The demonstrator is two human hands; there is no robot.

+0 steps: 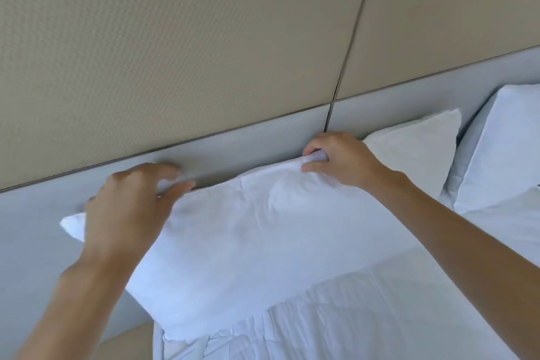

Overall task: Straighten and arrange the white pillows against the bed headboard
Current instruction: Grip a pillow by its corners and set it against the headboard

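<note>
A white pillow (248,231) leans on the grey padded headboard (251,149) at the bed's left end. My left hand (131,207) pinches its upper left edge, thumb in front and fingers behind. My right hand (339,161) is closed on the bunched upper right corner. A second white pillow (415,149) lies against the headboard just to the right, partly behind my right hand. A third white pillow (505,149) stands at the right edge of the view, cut off by the frame.
Beige textured wall panels (175,47) rise above the headboard. A wrinkled white sheet (336,316) covers the mattress in front of the pillows. A strip of tan floor or bed base (125,342) shows at the bed's left side.
</note>
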